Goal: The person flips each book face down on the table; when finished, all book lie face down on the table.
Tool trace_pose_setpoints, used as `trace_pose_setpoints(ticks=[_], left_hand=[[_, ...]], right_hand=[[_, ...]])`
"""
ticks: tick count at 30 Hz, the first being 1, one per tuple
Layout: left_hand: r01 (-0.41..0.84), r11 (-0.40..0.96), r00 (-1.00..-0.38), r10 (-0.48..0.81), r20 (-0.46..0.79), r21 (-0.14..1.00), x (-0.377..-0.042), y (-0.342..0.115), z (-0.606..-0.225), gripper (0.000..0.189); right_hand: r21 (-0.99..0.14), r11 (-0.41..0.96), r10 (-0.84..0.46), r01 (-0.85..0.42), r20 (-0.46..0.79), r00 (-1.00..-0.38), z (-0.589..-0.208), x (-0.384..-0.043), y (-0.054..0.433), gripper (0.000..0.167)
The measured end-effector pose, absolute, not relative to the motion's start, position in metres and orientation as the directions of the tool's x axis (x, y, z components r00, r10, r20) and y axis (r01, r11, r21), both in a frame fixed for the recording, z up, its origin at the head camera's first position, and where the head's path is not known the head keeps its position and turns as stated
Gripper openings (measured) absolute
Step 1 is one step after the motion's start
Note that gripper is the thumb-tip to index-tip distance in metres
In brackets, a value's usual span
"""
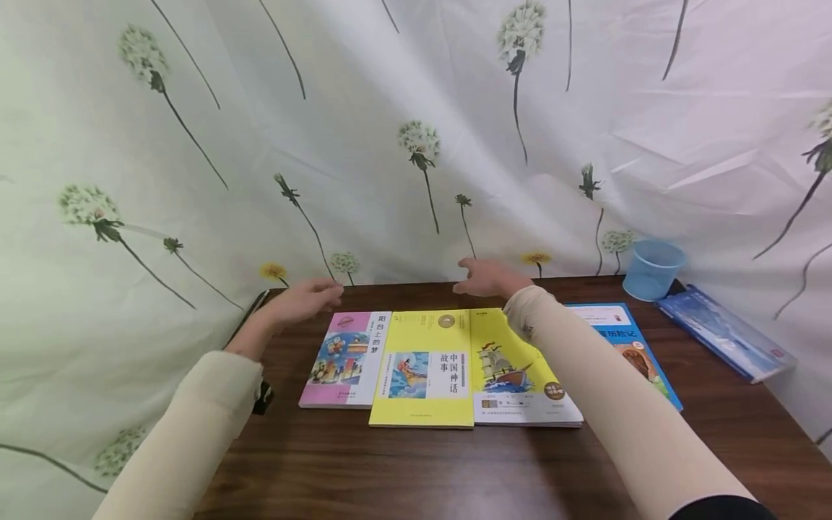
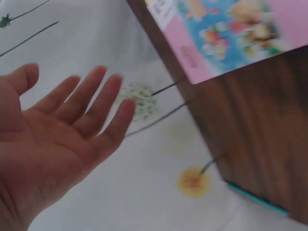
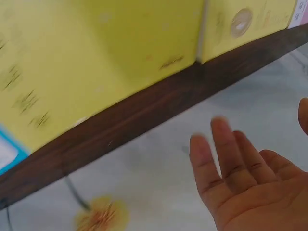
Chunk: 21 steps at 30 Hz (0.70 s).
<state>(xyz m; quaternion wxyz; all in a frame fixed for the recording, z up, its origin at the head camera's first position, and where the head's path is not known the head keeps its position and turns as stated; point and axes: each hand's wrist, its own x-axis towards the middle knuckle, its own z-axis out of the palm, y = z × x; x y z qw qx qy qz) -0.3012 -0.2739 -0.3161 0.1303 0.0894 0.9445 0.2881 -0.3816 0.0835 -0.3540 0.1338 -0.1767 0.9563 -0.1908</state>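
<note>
My left hand (image 1: pixel 302 300) is held above the table by the upper left corner of a pink-and-white book (image 1: pixel 341 361), its fingers relaxed. In the left wrist view that hand (image 2: pixel 72 125) has its palm bare and fingers spread. My right hand (image 1: pixel 487 278) hovers behind the far edge of a yellow book with a sailing ship (image 1: pixel 507 368), holding nothing. Its fingers (image 3: pixel 224 154) look nearly straight in the right wrist view. Between these two books lies another yellow book (image 1: pixel 422 325). A blue book (image 1: pixel 640 354) is partly hidden by my right sleeve.
The books lie in a row on a dark wooden table (image 1: pixel 416 469). At the back right stands a light blue plastic cup (image 1: pixel 653 271), with another blue book (image 1: pixel 724 332) lying at an angle beside it. A dandelion-print curtain (image 1: pixel 364 180) hangs behind the table.
</note>
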Motion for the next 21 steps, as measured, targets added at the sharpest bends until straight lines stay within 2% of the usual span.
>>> trace_pose_setpoints(ticks=[3,9,12,16,21], left_hand=[[-0.021,0.772,-0.92,0.234,-0.313,0.636,-0.286,-0.289,-0.331,0.065],[-0.201,0.682,-0.891,0.171,-0.42,0.703,-0.256,-0.316,-0.36,0.065],[-0.302,0.628,-0.879,0.109,-0.465,0.717,-0.239,-0.324,-0.373,0.065],[-0.363,0.585,-0.872,0.061,-0.486,0.725,-0.22,-0.33,-0.389,0.066],[-0.406,0.547,-0.865,0.029,-0.502,0.732,-0.207,-0.337,-0.396,0.067]], right_hand=[[-0.473,0.833,-0.421,-0.287,-0.204,-0.884,-0.361,-0.378,0.068,0.074],[-0.587,0.753,-0.488,-0.298,-0.193,-0.851,-0.383,-0.371,0.037,0.071],[-0.664,0.706,-0.497,-0.247,-0.214,-0.841,-0.396,-0.37,0.019,0.073],[-0.722,0.661,-0.505,-0.205,-0.226,-0.833,-0.412,-0.368,-0.003,0.073],[-0.708,0.667,-0.508,-0.231,-0.205,-0.837,-0.421,-0.362,-0.023,0.071]])
